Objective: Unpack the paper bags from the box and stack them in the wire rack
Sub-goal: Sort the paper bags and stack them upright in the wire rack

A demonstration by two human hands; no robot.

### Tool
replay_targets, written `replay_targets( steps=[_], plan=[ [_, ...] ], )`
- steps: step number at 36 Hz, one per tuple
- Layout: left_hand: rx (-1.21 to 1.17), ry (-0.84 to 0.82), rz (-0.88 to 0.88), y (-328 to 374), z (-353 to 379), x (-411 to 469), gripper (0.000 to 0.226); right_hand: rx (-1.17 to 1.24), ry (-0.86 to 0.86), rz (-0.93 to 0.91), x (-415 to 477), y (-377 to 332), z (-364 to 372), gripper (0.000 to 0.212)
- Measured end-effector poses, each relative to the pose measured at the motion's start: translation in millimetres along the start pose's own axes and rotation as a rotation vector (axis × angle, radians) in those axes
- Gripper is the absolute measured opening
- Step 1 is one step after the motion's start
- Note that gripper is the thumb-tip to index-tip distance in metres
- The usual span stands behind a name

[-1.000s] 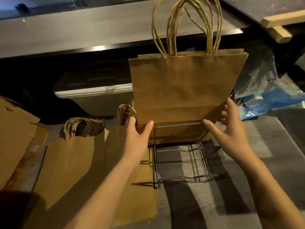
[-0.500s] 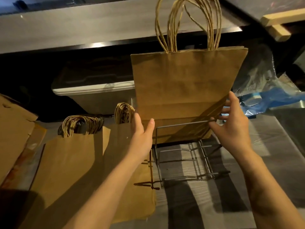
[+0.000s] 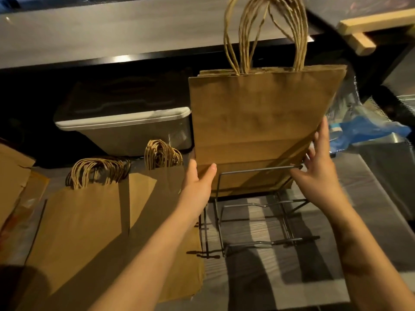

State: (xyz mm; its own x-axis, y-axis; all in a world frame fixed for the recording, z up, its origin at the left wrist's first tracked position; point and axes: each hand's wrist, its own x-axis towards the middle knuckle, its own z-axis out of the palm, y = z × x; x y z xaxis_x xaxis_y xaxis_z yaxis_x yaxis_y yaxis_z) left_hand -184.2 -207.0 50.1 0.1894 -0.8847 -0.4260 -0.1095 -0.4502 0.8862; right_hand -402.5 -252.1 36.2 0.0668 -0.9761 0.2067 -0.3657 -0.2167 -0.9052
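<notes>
Bundle of paper bags (image 3: 258, 122) stands upright at the back of the wire rack (image 3: 256, 243), twisted handles (image 3: 265, 34) pointing up and its lower edge behind the rack's front top wire. The rack sits on the striped grey surface (image 3: 370, 198), towards its far edge. Left hand (image 3: 198, 182) pinches the bundle's lower left corner: thumb flat on the front face, fingers hidden behind the paper. Right hand (image 3: 318, 167) is at the lower right edge, fingers (image 3: 323, 133) held straight against the side of the bundle and thumb lying by the top wire. Loose bags (image 3: 89, 232) lie flat on the surface just left of the rack, handles towards the far edge. Grey lidded bin (image 3: 134, 131) stands behind them. Cardboard flap (image 3: 11, 176) shows at the left edge and blue plastic wrap (image 3: 370, 129) at the far right.
</notes>
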Motion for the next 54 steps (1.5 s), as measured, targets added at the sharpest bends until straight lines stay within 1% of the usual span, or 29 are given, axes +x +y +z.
replay_targets(
  steps=[3,7,14,18,22,25,28,32,35,38,40,43,47,51,54],
  plan=[
    [0.003,-0.012,-0.019,4,3,-2,0.07,0.033,-0.013,0.008,2,-2,2,0.103],
    [-0.028,0.01,0.041,7,0,-5,0.063,0.027,0.002,0.016,2,-2,3,0.102],
    [-0.004,-0.007,0.094,5,-4,-2,0.062,-0.188,-0.012,0.042,-6,-6,4,0.108],
    [-0.053,-0.011,0.105,0,-15,-2,0.063,-0.291,-0.018,0.019,-22,-29,6,0.102],
    [-0.137,-0.018,0.095,-7,-31,-12,0.06,-0.452,-0.142,0.021,-40,-56,20,0.096],
    [-0.183,-0.017,0.143,-17,-49,-25,0.047,-0.527,-0.29,-0.013,-52,-80,40,0.089],
    [-0.209,0.01,0.147,-31,-71,-37,0.034,-0.547,-0.456,-0.043,-62,-106,63,0.083],
    [-0.232,0.101,0.13,-48,-105,-55,0.028,-0.54,-0.712,-0.105,-75,-133,101,0.075],
    [-0.229,0.175,0.123,-57,-133,-70,0.026,-0.534,-0.832,-0.132,-85,-146,133,0.065],
    [-0.221,0.258,0.119,-69,-166,-80,0.027,-0.467,-0.954,-0.148,-95,-157,166,0.056],
    [-0.22,0.322,0.114,-77,-188,-86,0.027,-0.426,-1.012,-0.153,-100,-164,188,0.054],
    [-0.218,0.427,0.087,-90,-217,-93,0.025,-0.409,-1.064,-0.166,-109,-170,220,0.053],
    [-0.192,0.527,0.031,-109,-248,-103,0.025,-0.409,-1.039,-0.235,-123,-164,260,0.049],
    [-0.123,0.563,-0.03,-132,-270,-109,0.029,-0.392,-1.032,-0.135,-134,-155,289,0.055],
    [-0.058,0.55,-0.109,-150,-281,-110,0.037,-0.433,-1.032,-0.043,-142,-145,303,0.061]
  ],
)
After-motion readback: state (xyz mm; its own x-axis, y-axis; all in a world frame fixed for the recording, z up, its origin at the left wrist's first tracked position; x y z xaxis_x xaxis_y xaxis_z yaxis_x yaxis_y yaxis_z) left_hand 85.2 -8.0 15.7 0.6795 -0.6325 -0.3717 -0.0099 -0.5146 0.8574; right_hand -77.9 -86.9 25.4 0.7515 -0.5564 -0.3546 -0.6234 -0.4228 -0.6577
